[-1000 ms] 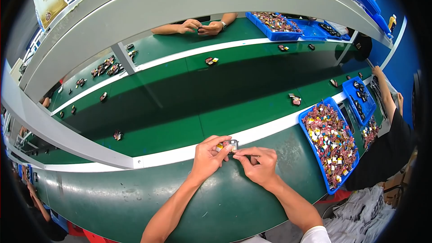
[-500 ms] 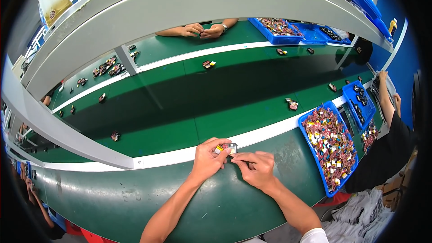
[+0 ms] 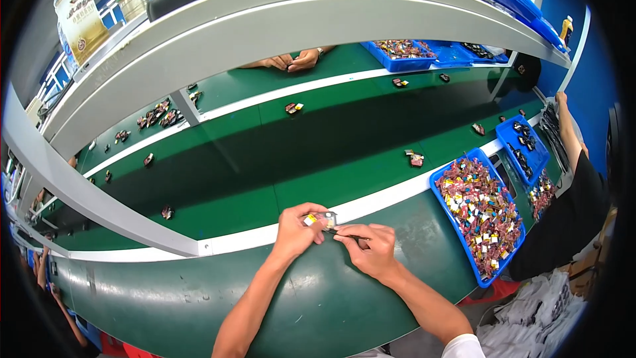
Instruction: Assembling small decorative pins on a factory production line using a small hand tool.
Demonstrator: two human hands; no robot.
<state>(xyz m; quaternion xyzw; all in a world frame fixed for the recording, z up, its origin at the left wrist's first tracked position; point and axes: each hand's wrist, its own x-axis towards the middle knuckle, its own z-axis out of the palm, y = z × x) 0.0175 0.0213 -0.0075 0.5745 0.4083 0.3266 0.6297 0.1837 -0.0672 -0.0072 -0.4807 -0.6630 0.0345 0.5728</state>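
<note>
My left hand (image 3: 294, 233) is closed round a small flat piece with a dark rim, a greyish clear face and a yellow and white label (image 3: 309, 219). The thumb lies across its front. Close on its right, my right hand (image 3: 372, 249) pinches a thin black strip or tool (image 3: 352, 237) whose tip meets the piece's lower edge. Its exact kind is too small to make out. Both hands are above the near edge of the green bench (image 3: 232, 292), by the white rail (image 3: 252, 240).
To the right stands a blue tray (image 3: 457, 231) heaped with small pink, white and yellow parts; a smaller blue tray (image 3: 538, 167) of black parts lies behind it. Scattered assemblies (image 3: 415, 158) sit on the green belt (image 3: 331, 182). A grey frame (image 3: 298, 23) arches overhead. Other people work opposite and alongside.
The view has tilted up slightly, so the frame and bench appear lower. Both hands keep their grips, with the right fingers and black strip shifted slightly against the piece.
</note>
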